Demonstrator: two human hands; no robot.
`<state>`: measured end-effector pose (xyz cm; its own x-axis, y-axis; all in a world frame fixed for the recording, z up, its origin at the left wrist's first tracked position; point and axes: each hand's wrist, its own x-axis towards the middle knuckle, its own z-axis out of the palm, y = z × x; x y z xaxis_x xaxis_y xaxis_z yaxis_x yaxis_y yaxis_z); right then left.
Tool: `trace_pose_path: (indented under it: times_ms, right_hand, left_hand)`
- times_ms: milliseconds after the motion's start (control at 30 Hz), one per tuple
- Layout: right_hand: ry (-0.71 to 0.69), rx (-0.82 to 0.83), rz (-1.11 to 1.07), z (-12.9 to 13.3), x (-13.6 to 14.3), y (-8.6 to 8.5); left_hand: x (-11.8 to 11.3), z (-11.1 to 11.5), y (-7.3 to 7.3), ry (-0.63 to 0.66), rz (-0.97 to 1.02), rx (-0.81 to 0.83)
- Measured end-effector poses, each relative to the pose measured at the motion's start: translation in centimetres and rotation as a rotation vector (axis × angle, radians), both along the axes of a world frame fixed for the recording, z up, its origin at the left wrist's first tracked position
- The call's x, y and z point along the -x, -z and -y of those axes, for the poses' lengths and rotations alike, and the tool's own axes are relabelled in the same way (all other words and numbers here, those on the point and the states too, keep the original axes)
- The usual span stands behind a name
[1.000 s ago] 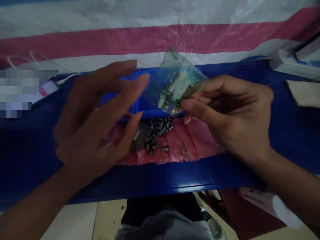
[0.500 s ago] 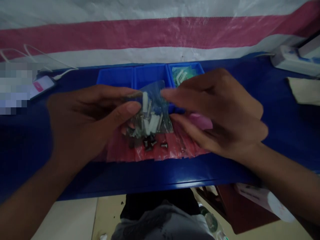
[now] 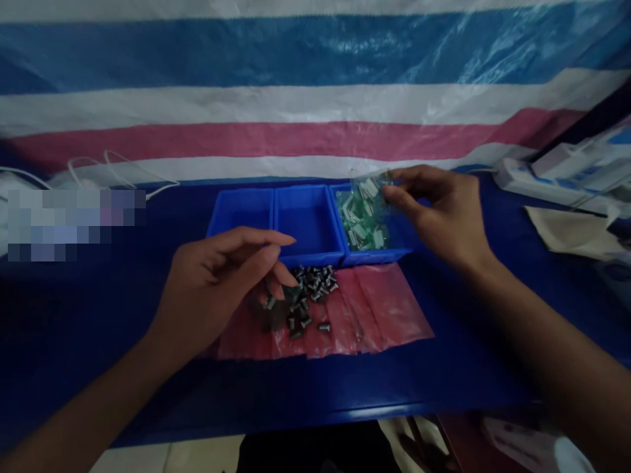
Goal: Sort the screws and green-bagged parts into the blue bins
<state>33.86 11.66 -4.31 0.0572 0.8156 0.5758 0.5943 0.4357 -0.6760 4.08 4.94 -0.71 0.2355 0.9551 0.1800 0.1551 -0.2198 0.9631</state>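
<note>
My right hand (image 3: pixel 438 207) pinches the edge of a clear bag (image 3: pixel 367 190) with white plugs and screws inside, over the right blue bin (image 3: pixel 374 255). Similar bags (image 3: pixel 362 230) lie in that bin. My left hand (image 3: pixel 221 276) is above the left part of the red plastic bags (image 3: pixel 394 309), its fingers apart and curved, with nothing held. Dark screws (image 3: pixel 315 282) lie in a loose pile on the red bags, just right of the left fingertips.
Two more blue bins (image 3: pixel 305 220) stand left of the filled one. White cables (image 3: pixel 118 171) are at the left. A beige cloth or pouch (image 3: pixel 572 230) and a white power strip (image 3: pixel 522 180) are at the right.
The clear bag has moved from between both hands to over the right bin, in my right hand. My left hand has let go of it. The view has tilted up.
</note>
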Motion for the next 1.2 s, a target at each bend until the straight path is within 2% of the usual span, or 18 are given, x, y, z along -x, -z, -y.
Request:
trace_pose_path:
  times_ms: [67,167,267,333,400,467,600,733,800,900,967,1000,1067,1133,1200]
  right_hand:
    - [0.047,0.001,0.083,-1.1,-0.6,0.3]
    - [0.112,-0.110,0.328,-0.6,-0.3,0.3]
    - [-0.029,-0.179,0.536,0.8,0.7,0.1]
    - [-0.159,-0.149,0.664,1.6,1.1,0.2]
    - [-0.216,-0.106,0.793,1.9,1.2,0.5]
    - [-0.228,-0.069,0.862,2.0,1.1,0.8]
    - [-0.183,-0.061,0.875,1.9,1.0,1.2]
    - [-0.174,-0.075,0.825,1.6,1.0,1.2]
    - [-0.197,-0.125,0.753,1.8,1.0,0.8]
    - [-0.236,-0.301,0.605,2.6,1.6,-0.4]
    - [-0.263,-0.444,0.530,3.6,2.4,-1.2]
    - [-0.277,-0.493,0.517,4.2,2.9,-1.4]
    - [-0.305,-0.552,0.518,5.4,4.0,-1.7]
    - [-0.332,-0.508,0.459,6.4,5.1,-1.7]
    - [-0.363,-0.366,0.332,7.2,6.0,-1.7]
  left_hand:
    - [0.0,0.0,-0.1,0.012,-0.012,-0.015]
    - [0.1,0.0,-0.1,-0.011,-0.088,-0.096]
    - [0.8,-0.3,-0.2,0.007,-0.322,-0.333]
    - [1.6,-0.6,-0.5,0.127,-0.529,-0.586]
    - [2.7,-0.8,-0.9,0.290,-0.729,-0.786]
    - [3.8,-0.9,-1.2,0.401,-0.889,-0.838]
    - [5.1,-0.6,-1.4,0.473,-1.048,-0.742]
    - [4.7,-0.3,-0.9,0.498,-1.093,-0.774]
    - [4.3,-0.2,-0.8,0.500,-1.089,-0.830]
    - [4.0,-0.3,-1.1,0.511,-1.022,-0.888]
    - [4.0,-0.5,-1.5,0.472,-0.947,-0.884]
    - [4.0,-0.5,-1.6,0.413,-0.913,-0.868]
    - [3.8,-0.3,-1.8,0.204,-0.855,-0.799]
    - [3.0,0.2,-1.6,-0.060,-0.729,-0.662]
    - [1.8,0.8,-1.1,-0.218,-0.499,-0.463]
